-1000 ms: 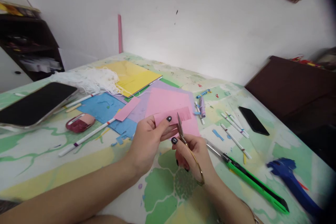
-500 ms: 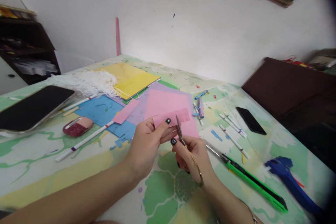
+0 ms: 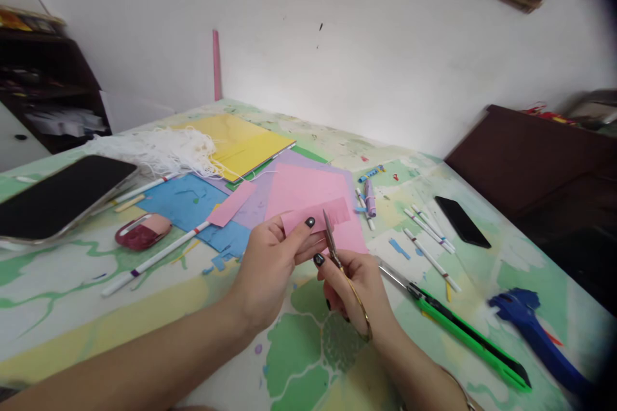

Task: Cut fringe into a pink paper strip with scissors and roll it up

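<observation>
Between thumb and fingers, my left hand (image 3: pixel 274 263) pinches a pink paper strip (image 3: pixel 315 212). Narrow cuts run along the strip's right part, forming a fringe. My right hand (image 3: pixel 359 289) is closed on small scissors (image 3: pixel 331 237) with gold handles; their blades point up and lie at the strip's lower edge, near the cuts. Behind the strip lies a larger pink sheet (image 3: pixel 308 181) on purple paper. To the left, a white stick (image 3: pixel 159 258) with a pink paper piece (image 3: pixel 232 203) at its end rests over blue paper (image 3: pixel 186 205).
A green cutter (image 3: pixel 472 337) and a blue tool (image 3: pixel 530 327) lie at right, beyond them a black phone (image 3: pixel 463 221). Several white sticks (image 3: pixel 430 258) are nearby. At left are a large phone (image 3: pixel 65 196), a maroon case (image 3: pixel 143 231), white yarn (image 3: pixel 164 151) and yellow sheets (image 3: pixel 245 141).
Both hands keep nearly the same pose, with the scissors still at the strip. The whole view has shifted very slightly.
</observation>
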Action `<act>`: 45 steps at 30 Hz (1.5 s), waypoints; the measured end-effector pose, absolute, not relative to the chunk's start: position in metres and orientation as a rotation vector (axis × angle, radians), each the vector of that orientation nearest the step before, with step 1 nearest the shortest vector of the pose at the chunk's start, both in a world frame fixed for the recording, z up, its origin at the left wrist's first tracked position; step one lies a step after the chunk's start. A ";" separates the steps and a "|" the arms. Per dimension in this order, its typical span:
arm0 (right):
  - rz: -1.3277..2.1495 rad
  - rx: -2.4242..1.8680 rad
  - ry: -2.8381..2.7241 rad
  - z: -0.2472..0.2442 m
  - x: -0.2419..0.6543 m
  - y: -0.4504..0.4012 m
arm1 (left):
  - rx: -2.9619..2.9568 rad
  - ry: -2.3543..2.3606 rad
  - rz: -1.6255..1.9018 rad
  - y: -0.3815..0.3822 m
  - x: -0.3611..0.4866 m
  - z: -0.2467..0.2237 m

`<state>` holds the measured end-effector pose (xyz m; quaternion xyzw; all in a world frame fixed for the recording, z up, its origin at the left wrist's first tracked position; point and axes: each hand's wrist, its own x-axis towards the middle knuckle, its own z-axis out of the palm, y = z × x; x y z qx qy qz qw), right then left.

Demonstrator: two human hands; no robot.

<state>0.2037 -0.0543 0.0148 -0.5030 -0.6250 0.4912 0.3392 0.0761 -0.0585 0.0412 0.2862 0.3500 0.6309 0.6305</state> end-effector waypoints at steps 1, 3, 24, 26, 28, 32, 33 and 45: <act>1.276 -1.315 -1.630 0.015 0.203 -0.054 | 0.658 0.799 1.443 -0.059 0.076 0.041; 1.266 -1.318 -1.637 0.015 0.203 -0.054 | 0.655 0.804 1.441 -0.059 0.076 0.041; 1.212 -1.359 -1.643 0.016 0.201 -0.055 | 0.638 0.807 1.427 -0.059 0.075 0.042; 1.202 -1.360 -1.646 0.016 0.200 -0.054 | 0.633 0.811 1.427 -0.059 0.075 0.043; 1.195 -1.363 -1.652 0.016 0.201 -0.054 | 0.630 0.812 1.428 -0.059 0.075 0.043; 1.196 -1.361 -1.653 0.016 0.201 -0.054 | 0.637 0.808 1.425 -0.059 0.076 0.043; 1.195 -1.359 -1.654 0.016 0.201 -0.055 | 0.640 0.805 1.426 -0.059 0.076 0.043; 1.179 -1.371 -1.641 0.015 0.200 -0.054 | 0.643 0.806 1.430 -0.059 0.075 0.043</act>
